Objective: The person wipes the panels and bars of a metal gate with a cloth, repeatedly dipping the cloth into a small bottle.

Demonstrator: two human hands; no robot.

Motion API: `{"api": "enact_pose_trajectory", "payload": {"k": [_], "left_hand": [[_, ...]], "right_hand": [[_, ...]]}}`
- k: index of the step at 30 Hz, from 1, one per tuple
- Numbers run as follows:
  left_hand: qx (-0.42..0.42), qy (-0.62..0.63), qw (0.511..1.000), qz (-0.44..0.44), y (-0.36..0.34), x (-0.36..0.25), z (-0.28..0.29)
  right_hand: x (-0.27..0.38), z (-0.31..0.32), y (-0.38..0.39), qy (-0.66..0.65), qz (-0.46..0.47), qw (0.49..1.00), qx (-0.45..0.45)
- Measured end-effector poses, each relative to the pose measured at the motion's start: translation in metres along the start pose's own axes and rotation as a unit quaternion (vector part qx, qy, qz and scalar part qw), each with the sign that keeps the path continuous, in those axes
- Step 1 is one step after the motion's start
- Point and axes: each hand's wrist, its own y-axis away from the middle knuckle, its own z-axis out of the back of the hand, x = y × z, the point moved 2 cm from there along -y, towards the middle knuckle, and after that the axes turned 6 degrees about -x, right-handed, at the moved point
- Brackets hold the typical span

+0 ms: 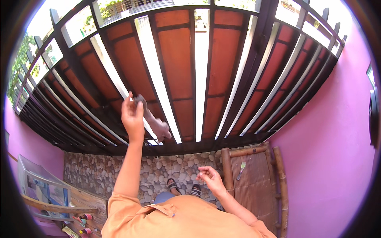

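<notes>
My left hand is raised in front of the gate, its fingers closed on a grey-brown rag. The rag hangs down and to the right, blurred at its lower end. Behind it stands the gate, with reddish-brown panels in a black metal frame and bright gaps between them. My right hand is held low before my body, left of a bamboo bench. Its fingers are loosely bent and partly apart, and I see nothing in them.
On the bamboo bench at the right lies a small flat tool with a pale green end. Pink walls flank the pebble-patterned floor. At lower left, a wooden bench stands beside a clear-sided case and small bottles.
</notes>
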Motion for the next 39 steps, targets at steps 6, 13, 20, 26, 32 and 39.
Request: {"api": "enact_pose_trajectory", "payload": {"k": [6,13,20,26,32,39], "left_hand": [[0.161,0.039,0.971,0.171,0.104,0.000,0.030],[0.264,0.138,0.903,0.308,0.194,-0.008,0.075],[0.220,0.135,0.893,0.368,0.223,-0.029,0.165],[0.118,0.114,0.911,0.379,0.273,-0.036,0.244],[0.111,0.078,0.920,0.367,0.318,-0.045,0.298],[0.109,0.138,0.884,0.434,0.318,-0.057,0.339]], "right_hand": [[-0.007,-0.021,-0.014,0.019,0.034,0.999,0.012],[0.008,-0.090,-0.001,0.121,0.188,0.974,0.023],[-0.031,-0.129,0.042,0.138,0.137,0.979,0.068],[-0.065,-0.168,0.090,0.161,0.092,0.975,0.119],[-0.075,-0.194,0.127,0.242,0.049,0.959,0.138],[-0.082,-0.221,0.142,0.242,0.017,0.948,0.206]]}}
